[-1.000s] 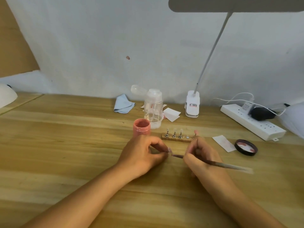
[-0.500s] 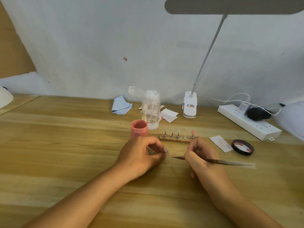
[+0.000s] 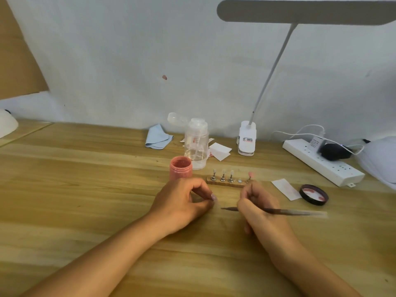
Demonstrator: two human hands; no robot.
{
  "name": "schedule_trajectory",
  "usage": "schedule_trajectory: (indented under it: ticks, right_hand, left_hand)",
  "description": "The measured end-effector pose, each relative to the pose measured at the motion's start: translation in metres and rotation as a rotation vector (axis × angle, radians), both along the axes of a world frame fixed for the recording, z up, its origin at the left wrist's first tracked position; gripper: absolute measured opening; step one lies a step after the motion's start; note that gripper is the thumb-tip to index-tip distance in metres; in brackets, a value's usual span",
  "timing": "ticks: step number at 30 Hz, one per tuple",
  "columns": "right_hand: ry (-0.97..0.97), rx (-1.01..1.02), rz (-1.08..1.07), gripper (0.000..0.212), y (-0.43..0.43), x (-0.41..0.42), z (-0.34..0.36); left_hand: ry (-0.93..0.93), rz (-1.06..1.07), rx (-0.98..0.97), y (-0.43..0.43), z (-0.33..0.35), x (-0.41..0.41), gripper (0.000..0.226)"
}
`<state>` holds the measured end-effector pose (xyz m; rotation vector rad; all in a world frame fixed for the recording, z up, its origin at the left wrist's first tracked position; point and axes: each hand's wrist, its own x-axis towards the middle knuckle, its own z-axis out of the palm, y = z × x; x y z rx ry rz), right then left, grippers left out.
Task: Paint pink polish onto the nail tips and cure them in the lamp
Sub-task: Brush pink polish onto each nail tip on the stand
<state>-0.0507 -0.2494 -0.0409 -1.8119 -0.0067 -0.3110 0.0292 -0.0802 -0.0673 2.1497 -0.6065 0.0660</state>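
Pink polish jar (image 3: pixel 180 169), pale blue cloth (image 3: pixel 158 139), white power strip (image 3: pixel 323 161).

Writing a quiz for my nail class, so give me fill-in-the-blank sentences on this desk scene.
1. The right hand holds a ____ that points left.
2. The pink jar stands with its lid ____.
3. On the holder, the number of pink tips is ____.
4. The lid lies to the holder's ____.
Missing words: brush; off; one; right.

Blue cloth (image 3: pixel 158 139), clear bottle (image 3: pixel 196 144), white power strip (image 3: pixel 321 161)
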Motion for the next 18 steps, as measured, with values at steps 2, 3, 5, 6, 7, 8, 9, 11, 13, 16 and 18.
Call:
schedule_trajectory:
  ticks: [2,3,5,6,7,8,9,11,13,16,18]
  right_hand:
    - [-0.014,0.045,-0.008,0.009,0.0005,-0.0009,0.0018]
    - [-0.026,0.04,0.0,0.008,0.0026,-0.0013,0.0029]
    - [-0.03,0.002,0.012,0.008,0.0043,-0.0018,0.0024]
    - [-0.029,-0.015,0.012,0.008,0.0037,-0.0014,0.0016]
    - [-0.024,-0.016,0.003,0.008,0.0022,-0.001,0.001]
    - [-0.019,0.001,-0.008,0.011,0.0009,-0.0005,0.0007]
    - [-0.023,0.024,-0.014,0.012,0.0009,-0.0006,0.0013]
    - [-0.028,0.033,-0.013,0.011,0.0035,-0.0005,0.0027]
    - [-0.009,-0.014,-0.01,0.009,0.0039,-0.0001,0.0015]
    - [0.009,0.005,-0.033,0.01,0.0008,0.0,0.0006]
    - [-0.015,0.039,-0.032,0.008,0.0028,-0.0004,0.0025]
  left_hand:
    - [-0.002,0.003,-0.001,-0.0002,0.0004,0.0,0.012]
    - [-0.008,0.006,0.006,-0.0001,0.0008,-0.0006,0.015]
    - [-0.015,0.011,0.021,0.0,0.0016,-0.0016,0.018]
    - [-0.012,0.011,0.022,-0.0003,0.002,-0.0016,0.017]
    - [-0.009,0.011,0.019,-0.0006,0.0024,-0.0017,0.014]
    - [-0.007,0.014,0.013,-0.001,0.0025,-0.0018,0.013]
    - [-0.006,0.019,0.009,-0.0011,0.0023,-0.0018,0.013]
    - [-0.002,0.022,0.007,-0.0009,0.0024,-0.0023,0.015]
    - [0.001,0.017,0.008,0.0,0.0026,-0.0024,0.016]
    - [-0.003,0.011,0.004,0.0003,0.0029,-0.0029,0.012]
    - [-0.009,0.014,-0.002,0.0005,0.0031,-0.0038,0.014]
